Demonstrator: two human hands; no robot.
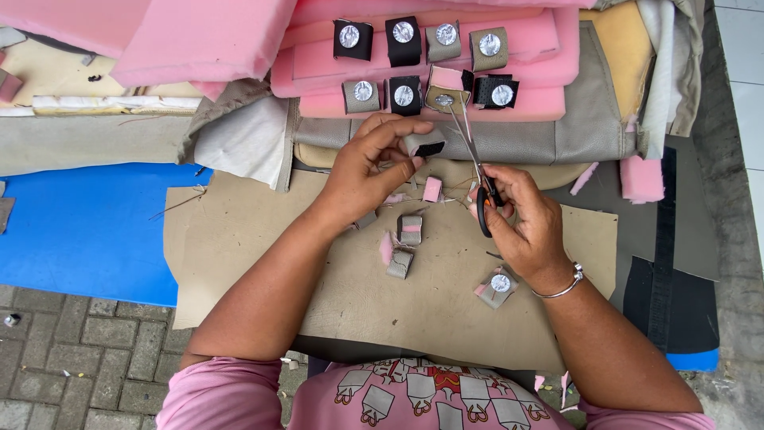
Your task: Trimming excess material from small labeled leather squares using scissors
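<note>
My left hand (370,163) pinches a small grey and black folded fabric piece (423,144) between thumb and fingers. My right hand (521,219) grips scissors (475,163) with dark handles, the blades pointing up and away toward the pink foam. Below my hands, on a tan fabric sheet (446,295), lie small grey folded pieces (410,229), a pink foam scrap (432,189) and one grey piece with a shiny round disc (498,286).
Several small fabric pieces with shiny discs (404,32) sit in two rows on stacked pink foam slabs (529,48). A blue sheet (79,231) lies to the left, grey upholstery (557,131) behind, black fabric (672,295) at right, paving bricks (72,350) below.
</note>
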